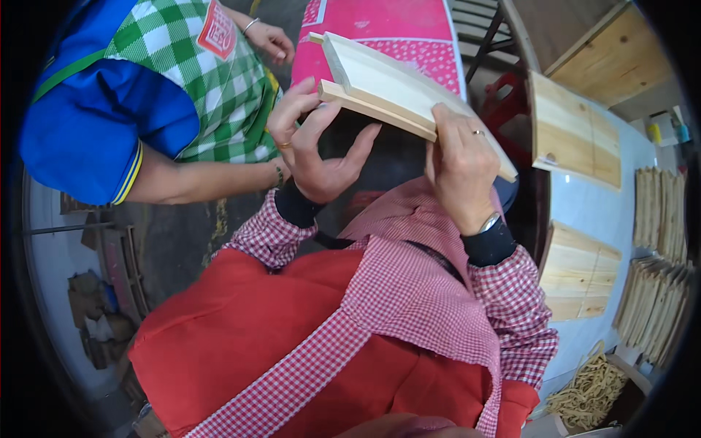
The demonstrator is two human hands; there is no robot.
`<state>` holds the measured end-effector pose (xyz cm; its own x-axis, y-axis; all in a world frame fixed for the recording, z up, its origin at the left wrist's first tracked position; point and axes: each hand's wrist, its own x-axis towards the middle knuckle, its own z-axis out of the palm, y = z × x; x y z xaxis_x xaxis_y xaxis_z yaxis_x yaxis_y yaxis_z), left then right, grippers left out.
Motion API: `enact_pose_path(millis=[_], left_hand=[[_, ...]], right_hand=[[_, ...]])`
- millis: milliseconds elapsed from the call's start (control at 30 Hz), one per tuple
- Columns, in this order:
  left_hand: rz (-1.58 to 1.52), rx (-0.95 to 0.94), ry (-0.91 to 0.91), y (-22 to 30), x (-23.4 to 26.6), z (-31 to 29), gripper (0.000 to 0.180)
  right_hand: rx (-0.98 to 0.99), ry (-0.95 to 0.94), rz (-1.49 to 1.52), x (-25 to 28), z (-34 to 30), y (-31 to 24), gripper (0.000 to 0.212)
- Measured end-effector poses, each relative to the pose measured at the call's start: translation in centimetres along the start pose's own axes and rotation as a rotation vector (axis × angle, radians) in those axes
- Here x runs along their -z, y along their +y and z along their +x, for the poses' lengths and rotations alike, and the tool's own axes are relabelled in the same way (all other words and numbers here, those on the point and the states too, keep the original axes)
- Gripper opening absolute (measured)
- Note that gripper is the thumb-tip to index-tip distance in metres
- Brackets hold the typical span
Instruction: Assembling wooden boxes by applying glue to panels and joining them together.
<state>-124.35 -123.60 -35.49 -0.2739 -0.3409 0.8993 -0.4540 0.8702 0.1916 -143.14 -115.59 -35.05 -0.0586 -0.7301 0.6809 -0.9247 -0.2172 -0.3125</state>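
Observation:
A pale wooden board [394, 77] with narrow wood strips along its edges is held up tilted in front of me. My right hand [465, 164] grips its near right edge, with the thumb on top and the fingers curled; a ring and a wristwatch show on that hand. Beside the near left end of the edge strip [376, 109] is my left hand [318, 146], its fingers spread and curved. Its fingertips are at the strip's end, but whether they touch it I cannot tell. The board's underside is hidden.
A co-worker in a green checked apron [219, 87] stands close at the left, one hand [269, 40] by the pink-covered table [372, 18]. To the right, wooden panels [577, 131] lie on a pale table [584, 204], near stacked wood strips [653, 306] and a heap of thin pieces [588, 394].

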Motion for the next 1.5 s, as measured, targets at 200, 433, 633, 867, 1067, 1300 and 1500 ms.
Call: enact_pose_path(millis=[200,433,633,867,1067,1300,1500], left_hand=[[0.207,-0.145,-0.126,-0.5,2.3,-0.9,0.052],[0.234,-0.144,-0.597,-1.0,0.8,-0.7,0.039],[0.133,-0.099,-0.738,-1.7,-0.1,-2.9,0.035],[0.082,-0.051,-0.705,-1.9,0.0,-6.0,0.034],[0.08,0.018,-0.721,-1.4,0.3,-7.2,0.032],[0.136,0.019,-0.787,0.1,-0.4,-6.0,0.027],[0.07,-0.069,-0.779,-0.2,-1.1,-6.3,0.024]], right_hand=[[0.023,-0.106,-0.114,-1.7,-2.3,0.3,0.032],[0.01,-0.265,-0.189,-2.9,-4.1,0.8,0.033],[0.001,-0.37,-0.228,-3.6,-6.0,1.4,0.03],[0.036,-0.354,-0.104,-4.1,-7.0,2.2,0.03],[0.076,-0.385,-0.086,-4.4,-7.4,2.6,0.029],[0.1,-0.383,-0.096,-3.9,-7.2,2.1,0.027],[0.091,-0.385,-0.093,-3.6,-7.4,2.5,0.027]])
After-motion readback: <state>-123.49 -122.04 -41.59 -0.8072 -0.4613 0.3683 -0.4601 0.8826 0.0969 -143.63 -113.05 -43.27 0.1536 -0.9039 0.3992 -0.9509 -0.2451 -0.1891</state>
